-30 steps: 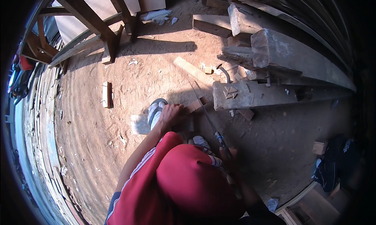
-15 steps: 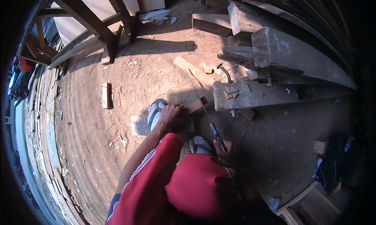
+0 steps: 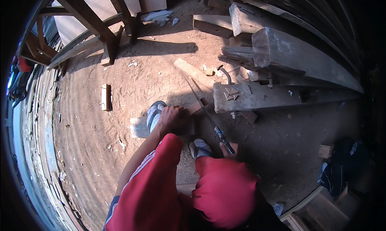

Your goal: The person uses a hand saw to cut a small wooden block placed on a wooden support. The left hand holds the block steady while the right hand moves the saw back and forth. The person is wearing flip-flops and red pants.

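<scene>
My left hand (image 3: 170,118) rests with bent fingers on a short reddish-brown wood piece (image 3: 193,107), holding it down beside my sandalled left foot (image 3: 153,116), which stands at a pale flat board (image 3: 138,128). My right hand (image 3: 231,149) is closed on the dark handle of a hand saw (image 3: 205,109). The saw's long thin blade runs diagonally forward across the wood piece. Several small cut triangles (image 3: 231,95) lie on the end of the weathered beam (image 3: 281,99) to the right of the cut.
Stacked old timbers (image 3: 296,56) fill the right. A wooden frame (image 3: 88,18) stands back left, plank stacks (image 3: 44,142) along the left edge. A small block (image 3: 105,97), a light strip (image 3: 189,70) and a bent metal tool (image 3: 226,73) are on the dirt floor. Dark fabric (image 3: 339,168) lies right.
The saw has moved a little back and forth along its line across the wood. My red-clad body has shifted lower and right. My left hand stays on the wood piece.
</scene>
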Motion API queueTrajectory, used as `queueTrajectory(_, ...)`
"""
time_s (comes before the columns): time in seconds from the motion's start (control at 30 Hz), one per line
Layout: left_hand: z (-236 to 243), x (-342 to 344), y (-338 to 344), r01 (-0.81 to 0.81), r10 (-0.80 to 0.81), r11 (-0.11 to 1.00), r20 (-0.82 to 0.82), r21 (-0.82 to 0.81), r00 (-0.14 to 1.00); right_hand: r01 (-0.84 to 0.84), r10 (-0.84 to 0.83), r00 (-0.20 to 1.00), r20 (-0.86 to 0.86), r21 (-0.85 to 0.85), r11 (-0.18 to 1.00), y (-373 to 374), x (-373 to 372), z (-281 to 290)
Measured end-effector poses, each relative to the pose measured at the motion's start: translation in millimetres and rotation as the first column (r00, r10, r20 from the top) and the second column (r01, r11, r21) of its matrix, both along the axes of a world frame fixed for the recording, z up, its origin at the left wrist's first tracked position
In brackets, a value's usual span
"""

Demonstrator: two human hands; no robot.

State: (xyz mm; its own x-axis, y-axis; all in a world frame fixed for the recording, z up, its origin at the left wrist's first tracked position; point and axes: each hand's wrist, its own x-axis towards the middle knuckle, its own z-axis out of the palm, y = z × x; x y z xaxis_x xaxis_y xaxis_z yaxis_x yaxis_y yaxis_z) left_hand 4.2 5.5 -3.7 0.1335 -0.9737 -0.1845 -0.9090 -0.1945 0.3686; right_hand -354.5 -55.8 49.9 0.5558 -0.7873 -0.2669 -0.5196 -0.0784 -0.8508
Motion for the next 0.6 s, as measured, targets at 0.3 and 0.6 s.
queueTrajectory(0.3, 6.2, -0.6, 6.5, -0.037, 0.038, 0.999, 0.021, -0.032, 0.999, -0.096, 0.087, 0.994, 0.066, 0.146, 0.985, -16.8, -54.8, 29.4)
queueTrajectory(0.6, -7.4, -6.9, -4.0, -0.084, 0.084, 0.979, -0.006, -0.188, 0.996, -0.41, 0.389, 0.902, -0.186, -0.09, 0.908, -131.2, -38.5, 263.0)
